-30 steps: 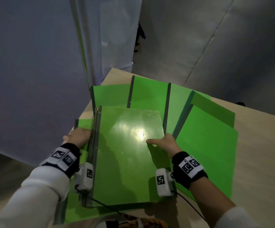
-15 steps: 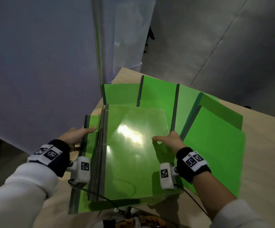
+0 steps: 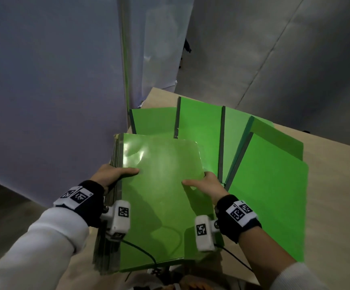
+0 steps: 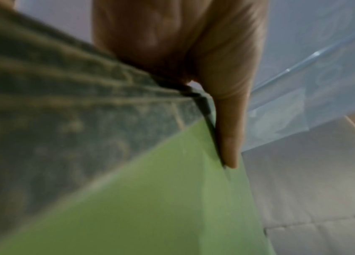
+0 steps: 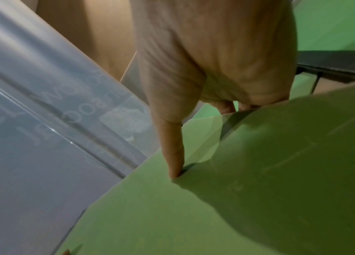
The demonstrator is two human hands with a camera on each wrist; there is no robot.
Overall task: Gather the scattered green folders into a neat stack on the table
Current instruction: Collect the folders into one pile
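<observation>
A thick bundle of green folders (image 3: pixel 159 195) with grey spines is held raised above the table, its far end tipped up. My left hand (image 3: pixel 113 174) grips the spine side, thumb on the top cover and fingers underneath; the left wrist view shows the bundle (image 4: pixel 128 198) and the thumb along its edge. My right hand (image 3: pixel 203 184) pinches the open right edge, thumb on top. The right wrist view shows this thumb pressed on the top cover (image 5: pixel 193 215). Several more green folders (image 3: pixel 270 185) lie fanned out on the table beyond and to the right.
The light wooden table (image 3: pixel 337 195) runs to the right and has bare surface there. Grey sheeting (image 3: pixel 44 91) hangs at the left and behind. The table's left edge lies just under the held bundle. Thin cables trail from the wrist cameras near the front edge.
The bundle has come up off the table and shifted left. My left hand moved from resting beside the spines to gripping them. The single folder under the bundle's left side is no longer seen.
</observation>
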